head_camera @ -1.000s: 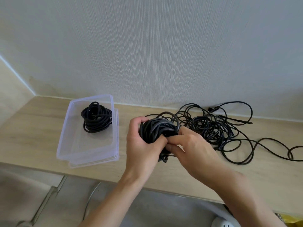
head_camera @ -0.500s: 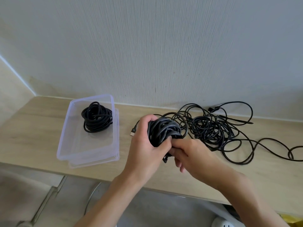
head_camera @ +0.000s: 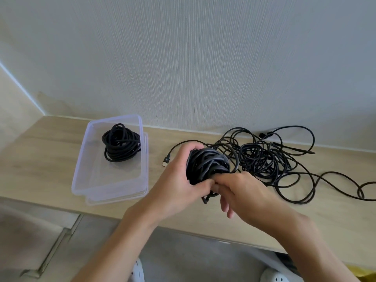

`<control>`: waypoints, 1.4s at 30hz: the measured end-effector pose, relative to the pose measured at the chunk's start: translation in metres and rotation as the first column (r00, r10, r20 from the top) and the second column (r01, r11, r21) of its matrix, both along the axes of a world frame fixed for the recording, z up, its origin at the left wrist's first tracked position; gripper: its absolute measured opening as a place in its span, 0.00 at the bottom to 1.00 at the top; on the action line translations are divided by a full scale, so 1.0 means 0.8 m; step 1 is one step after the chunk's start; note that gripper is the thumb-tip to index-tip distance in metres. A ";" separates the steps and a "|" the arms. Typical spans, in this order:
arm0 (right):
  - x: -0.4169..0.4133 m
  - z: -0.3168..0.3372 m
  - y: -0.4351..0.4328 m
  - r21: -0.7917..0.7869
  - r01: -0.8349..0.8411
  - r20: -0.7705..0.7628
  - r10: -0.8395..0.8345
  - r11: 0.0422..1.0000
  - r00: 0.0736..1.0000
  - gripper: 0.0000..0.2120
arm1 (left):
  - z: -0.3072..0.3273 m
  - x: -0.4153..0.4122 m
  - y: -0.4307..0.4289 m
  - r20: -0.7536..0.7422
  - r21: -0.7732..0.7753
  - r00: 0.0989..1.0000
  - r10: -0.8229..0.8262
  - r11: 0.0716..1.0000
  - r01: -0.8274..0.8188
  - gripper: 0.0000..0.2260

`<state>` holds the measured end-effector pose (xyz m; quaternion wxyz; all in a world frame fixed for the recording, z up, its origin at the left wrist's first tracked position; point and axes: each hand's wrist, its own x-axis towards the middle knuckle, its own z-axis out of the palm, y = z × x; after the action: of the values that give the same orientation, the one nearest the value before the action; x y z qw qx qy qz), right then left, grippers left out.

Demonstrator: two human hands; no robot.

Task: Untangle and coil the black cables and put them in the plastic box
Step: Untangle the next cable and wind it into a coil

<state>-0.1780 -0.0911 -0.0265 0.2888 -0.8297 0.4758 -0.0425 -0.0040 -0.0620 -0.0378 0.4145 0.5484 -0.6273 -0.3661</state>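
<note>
second cable, coil nearly done: your left hand [head_camera: 176,180] has its fingers wrapped round the bundle [head_camera: 207,165] just above the table, and your right hand [head_camera: 242,192] pinches its lower loops. next: wind in the loose usb end [head_camera: 165,162], likely its tail, then move it left into the plastic box [head_camera: 81,157].

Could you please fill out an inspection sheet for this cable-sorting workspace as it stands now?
Surface: pale wooden shelf set against the wall, carrying all the items.
Job's things: clear plastic box at left holds one coiled cable; a second coil is held above the shelf.
Clutter: nothing seen.
Grips: left hand wraps around the second coil; right hand pinches its lower edge.
Cables: loose tangle at right, trailing out of frame; a USB plug lies between the box and the left hand.
Surroundings: textured wall behind; a white object and a yellow item below the shelf, unclear.
</note>
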 end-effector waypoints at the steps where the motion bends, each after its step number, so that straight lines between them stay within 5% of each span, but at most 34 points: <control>1: -0.001 -0.003 -0.002 -0.019 0.023 0.016 -0.023 1.000 1.000 0.14 | 0.000 0.001 0.000 0.004 0.005 1.000 -0.006 1.000 0.006 0.29; 8: 0.006 -0.036 -0.003 -0.287 0.047 -0.004 -0.050 0.957 0.999 0.11 | -0.010 -0.006 0.005 -0.065 -0.023 0.994 0.088 0.996 -0.089 0.31; 11: 0.010 -0.036 0.001 -0.494 0.018 -0.061 -0.056 0.870 0.997 0.12 | -0.008 -0.012 0.004 -0.113 -0.039 0.984 0.139 0.989 -0.144 0.29; 15: 0.014 -0.035 0.006 -0.645 0.158 0.117 -0.107 0.748 0.987 0.06 | -0.010 -0.020 0.001 -0.179 -0.019 0.952 0.247 0.967 -0.254 0.29; 28: 0.021 -0.043 0.001 -0.753 0.189 0.140 -0.126 0.630 0.982 0.14 | -0.014 -0.027 -0.002 -0.219 0.031 0.938 0.270 0.962 -0.270 0.28; 36: 0.031 -0.041 0.003 -0.565 0.384 0.393 -0.171 0.731 0.904 0.13 | -0.017 -0.025 -0.006 -0.222 -0.010 0.937 0.271 0.960 -0.280 0.27; 42: 0.031 -0.041 0.004 -0.561 0.297 0.350 -0.103 0.773 0.931 0.09 | -0.018 -0.022 -0.011 -0.259 0.029 0.914 0.311 0.949 -0.314 0.27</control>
<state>-0.1529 -0.0877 -0.0591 0.0707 -0.8056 0.4742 -0.3481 -0.0215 -0.0707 -0.0519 0.5502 0.5857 -0.4741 -0.3598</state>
